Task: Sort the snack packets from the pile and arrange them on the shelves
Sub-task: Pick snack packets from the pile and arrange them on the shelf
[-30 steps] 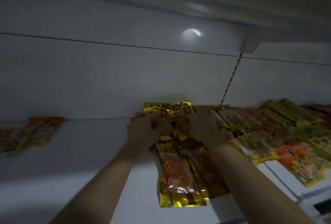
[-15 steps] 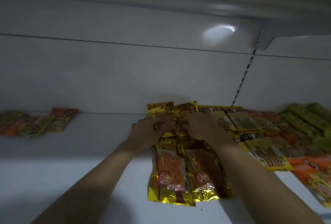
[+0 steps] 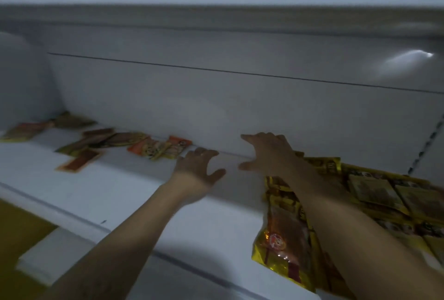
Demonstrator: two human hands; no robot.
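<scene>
Gold snack packets point(image 3: 281, 242), lettering illegible

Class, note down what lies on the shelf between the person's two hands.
Head view: only bare white shelf shows between the left hand and the right hand; nothing rests on it there.

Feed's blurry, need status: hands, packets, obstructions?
Left hand open, empty. Right hand open, empty. Glossy yellow foil snack packets flat on white shelf, under right forearm. Orange packets beside left hand.

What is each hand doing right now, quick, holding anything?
Left hand: open, fingers spread over the shelf, holding nothing.
Right hand: open, fingers spread, holding nothing; the gold packets lie under its forearm.
</scene>
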